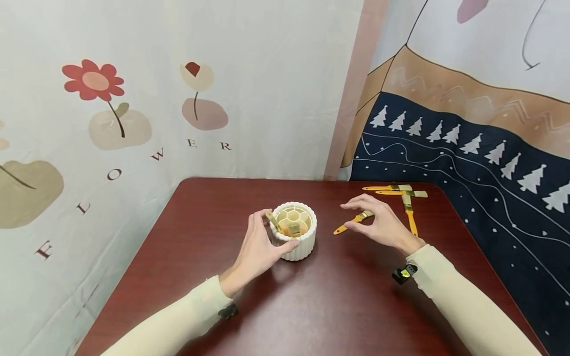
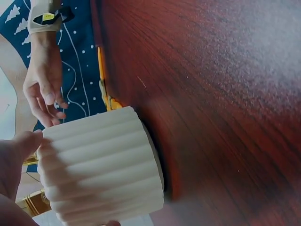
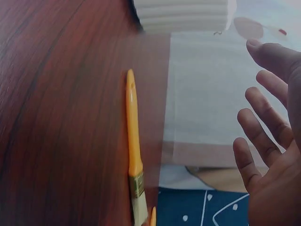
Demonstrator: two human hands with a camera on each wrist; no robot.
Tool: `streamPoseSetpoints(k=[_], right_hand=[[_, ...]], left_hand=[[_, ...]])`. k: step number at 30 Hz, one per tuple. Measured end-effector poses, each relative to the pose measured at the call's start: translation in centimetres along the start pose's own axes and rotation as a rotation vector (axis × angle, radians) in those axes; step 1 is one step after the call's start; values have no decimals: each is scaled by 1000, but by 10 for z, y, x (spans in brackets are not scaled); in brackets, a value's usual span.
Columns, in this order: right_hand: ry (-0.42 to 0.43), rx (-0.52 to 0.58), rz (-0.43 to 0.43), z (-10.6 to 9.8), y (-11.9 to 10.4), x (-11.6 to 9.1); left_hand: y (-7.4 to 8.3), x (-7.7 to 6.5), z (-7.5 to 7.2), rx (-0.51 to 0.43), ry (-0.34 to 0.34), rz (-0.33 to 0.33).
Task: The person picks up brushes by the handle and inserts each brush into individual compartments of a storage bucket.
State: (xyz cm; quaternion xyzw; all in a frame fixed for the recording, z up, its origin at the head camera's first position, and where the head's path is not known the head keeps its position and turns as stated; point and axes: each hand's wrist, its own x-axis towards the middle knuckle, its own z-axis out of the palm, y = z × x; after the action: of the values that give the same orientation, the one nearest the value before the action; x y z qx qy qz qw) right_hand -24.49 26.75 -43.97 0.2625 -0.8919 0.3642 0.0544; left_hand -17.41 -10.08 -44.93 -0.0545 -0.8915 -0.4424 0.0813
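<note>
tabletop (image 1: pixel 311 311): dark and glossy; in my judgement a smooth surface, so the holder could slide if you push on it sideways.

left hand (image 1: pixel 255 249): yours is curled round the holder, thumb on the near wall, fingers on the far left side. a hard squeeze or a tug at the rim could tilt it, since the grip comes from one side only.

right hand (image 1: pixel 378 222): fingers loosely spread, nothing held, hovering beside the near brush. if you bring it down off-line, your fingertips may flick the brush away rather than pinch it.

holder (image 1: pixel 306 245): white, ribbed, upright on the tabletop, divided inside. its slots look narrow; a brush brought in at a slant could catch on a divider.

brushes: two stand in the holder bristles up, the leaning brush (image 1: pixel 274 222) at the left rim by your left fingers, where a shift of grip could knock it. the near brush (image 1: pixel 353 222) lies right of the holder. three more lie at far right; the lengthwise brush (image 1: pixel 409 213) sits close to your right wrist in the head view, so a careless sweep might nudge it.
</note>
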Motion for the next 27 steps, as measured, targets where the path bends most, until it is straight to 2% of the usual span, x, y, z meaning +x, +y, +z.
streamPoseSetpoints(k=[7, 14, 22, 27], right_hand=[[-20, 9, 14, -4, 16, -1], [-48, -15, 31, -5, 32, -1], [-74, -48, 70, -5, 48, 2], [-95, -57, 75, -7, 56, 3]], left_hand=[[-1, -5, 4, 55, 23, -52], [-1, -6, 5, 54, 14, -67], [-3, -5, 1, 60, -1, -56], [-4, -3, -2, 67, -7, -17]])
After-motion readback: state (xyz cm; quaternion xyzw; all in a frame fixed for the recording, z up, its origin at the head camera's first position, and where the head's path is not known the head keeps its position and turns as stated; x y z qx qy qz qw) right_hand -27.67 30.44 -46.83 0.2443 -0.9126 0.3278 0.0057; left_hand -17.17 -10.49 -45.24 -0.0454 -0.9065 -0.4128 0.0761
